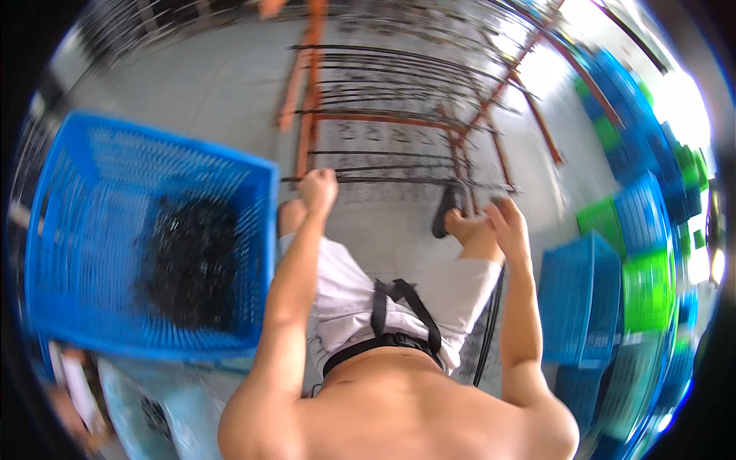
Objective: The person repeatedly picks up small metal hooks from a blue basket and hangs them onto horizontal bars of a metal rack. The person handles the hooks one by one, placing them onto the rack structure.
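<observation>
My left hand (318,191) is closed in a fist at the left end of the lowest black rod (399,180) of a rack. The fist overlaps the rod, but what lies inside the fingers is hidden. My right hand (507,222) hovers just below the rod's right end, blurred, its fingers loosely bent and apart with nothing visible in them. Orange posts carry the rack (313,84), where several black rods run across in rows, with small dark pieces hanging along them.
A large blue basket (264,253) stands to my left, holding a heap of small black parts (195,261). Blue crates (571,299) and green crates (648,287) are stacked on the right. Clear plastic sheeting (146,406) lies at the lower left. A dark shoe (447,211) is on my foot near the rack.
</observation>
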`<state>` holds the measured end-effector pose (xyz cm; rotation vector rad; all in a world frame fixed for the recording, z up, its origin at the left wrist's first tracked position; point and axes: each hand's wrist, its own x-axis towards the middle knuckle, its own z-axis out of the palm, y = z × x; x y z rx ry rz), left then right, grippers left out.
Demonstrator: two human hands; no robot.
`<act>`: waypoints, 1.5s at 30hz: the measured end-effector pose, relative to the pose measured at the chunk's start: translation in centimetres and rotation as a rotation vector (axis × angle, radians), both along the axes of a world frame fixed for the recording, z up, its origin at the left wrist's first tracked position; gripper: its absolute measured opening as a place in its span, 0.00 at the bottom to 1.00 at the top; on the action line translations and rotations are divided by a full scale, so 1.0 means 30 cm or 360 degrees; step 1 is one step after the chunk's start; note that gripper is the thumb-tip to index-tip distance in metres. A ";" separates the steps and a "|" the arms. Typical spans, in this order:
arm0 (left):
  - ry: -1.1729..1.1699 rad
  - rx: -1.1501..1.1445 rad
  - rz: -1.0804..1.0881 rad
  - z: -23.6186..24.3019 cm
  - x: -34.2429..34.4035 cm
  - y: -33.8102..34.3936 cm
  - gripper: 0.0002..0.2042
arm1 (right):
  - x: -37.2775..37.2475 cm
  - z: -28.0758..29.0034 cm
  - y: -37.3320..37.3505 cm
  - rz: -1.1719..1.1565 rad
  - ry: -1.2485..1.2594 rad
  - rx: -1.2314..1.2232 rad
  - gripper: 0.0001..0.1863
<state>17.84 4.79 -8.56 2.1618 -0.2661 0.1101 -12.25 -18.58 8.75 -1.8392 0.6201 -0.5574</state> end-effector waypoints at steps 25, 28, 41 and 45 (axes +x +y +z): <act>0.0617 0.0403 0.1047 -0.002 -0.058 0.663 0.22 | 0.266 -1.253 0.362 0.1614 0.1608 -0.0602 0.22; 0.1133 0.0933 0.0923 0.005 -0.073 0.702 0.29 | 0.236 -1.166 0.427 0.1605 0.1806 0.0097 0.26; 0.1394 0.1175 0.0569 -0.176 0.016 0.762 0.25 | 0.300 -1.135 0.337 0.1471 0.1828 0.0488 0.27; 0.1113 0.1202 0.0500 -0.210 0.004 0.758 0.23 | 0.335 -1.175 0.293 0.1609 0.1645 0.0084 0.25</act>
